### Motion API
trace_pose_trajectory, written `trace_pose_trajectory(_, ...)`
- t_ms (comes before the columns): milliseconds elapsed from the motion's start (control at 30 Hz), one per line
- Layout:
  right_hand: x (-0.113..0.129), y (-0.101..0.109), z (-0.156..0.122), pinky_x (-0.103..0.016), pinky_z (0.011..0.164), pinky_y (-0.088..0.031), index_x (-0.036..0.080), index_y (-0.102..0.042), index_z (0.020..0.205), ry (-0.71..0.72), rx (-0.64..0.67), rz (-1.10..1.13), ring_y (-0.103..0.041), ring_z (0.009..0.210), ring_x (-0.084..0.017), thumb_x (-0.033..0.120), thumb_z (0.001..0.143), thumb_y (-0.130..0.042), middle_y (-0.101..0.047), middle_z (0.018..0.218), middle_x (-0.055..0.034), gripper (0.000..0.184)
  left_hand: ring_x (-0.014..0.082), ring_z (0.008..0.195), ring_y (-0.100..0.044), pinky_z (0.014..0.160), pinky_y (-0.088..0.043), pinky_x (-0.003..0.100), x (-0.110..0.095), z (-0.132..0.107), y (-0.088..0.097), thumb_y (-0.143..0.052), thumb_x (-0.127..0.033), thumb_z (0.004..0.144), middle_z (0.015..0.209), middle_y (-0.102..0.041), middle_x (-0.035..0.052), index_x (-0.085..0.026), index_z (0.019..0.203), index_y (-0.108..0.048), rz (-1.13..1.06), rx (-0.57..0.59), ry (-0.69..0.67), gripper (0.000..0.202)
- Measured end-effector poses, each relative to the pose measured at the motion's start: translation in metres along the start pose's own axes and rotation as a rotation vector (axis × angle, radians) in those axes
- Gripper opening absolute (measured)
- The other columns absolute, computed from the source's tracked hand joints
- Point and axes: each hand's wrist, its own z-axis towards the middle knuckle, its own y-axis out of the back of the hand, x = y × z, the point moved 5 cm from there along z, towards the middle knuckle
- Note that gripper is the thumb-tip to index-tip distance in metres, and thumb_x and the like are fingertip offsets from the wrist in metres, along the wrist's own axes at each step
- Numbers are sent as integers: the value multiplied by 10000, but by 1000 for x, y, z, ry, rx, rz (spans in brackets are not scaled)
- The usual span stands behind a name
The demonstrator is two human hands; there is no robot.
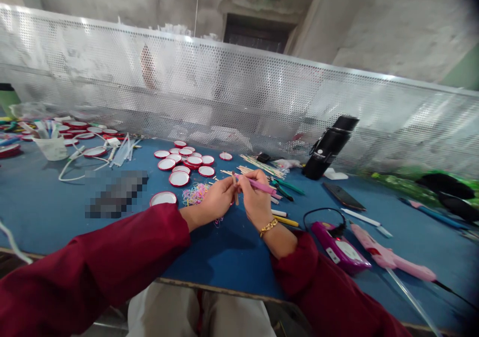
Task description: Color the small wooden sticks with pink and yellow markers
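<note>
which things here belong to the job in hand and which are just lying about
In the job, it seems:
pink pen, in the right hand
small brown piece, at the fingertips of the left hand
thin wooden sticks, probably

Just lying about, as far as shows:
black bottle
dark phone
pink glue gun, unheld

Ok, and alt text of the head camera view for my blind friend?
A person's right hand holds a pink pen close to a small tan piece in the left hand, over a blue table. Red-rimmed lids, colourful rubber bands and thin wooden sticks lie beyond the hands, with a black bottle and a pink glue gun to the right.
</note>
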Motion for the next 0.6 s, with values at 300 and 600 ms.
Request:
trace_pose_trajectory(300,-2,1,0,-308,661,-470,214,-529,776,-19,-21,53,-571,706,-168,387,808,-595,-589,710,7,188,90,483,-399,468,-304,220,2,1,0,-415,-471,907,565,-479,-22,-160,813,-533,-98,-19,11,346)
trace_pose_trajectory(600,0,1,0,-316,677,-469,219,-521,762,-4,-18,5,-565,714,-172,369,812,-605,-572,701,9,179,99,500,-421,482,-318,226,-1,0,1,-412,-481,908,575,-498,-16,-166,819,-541,-57,-25,6,351)
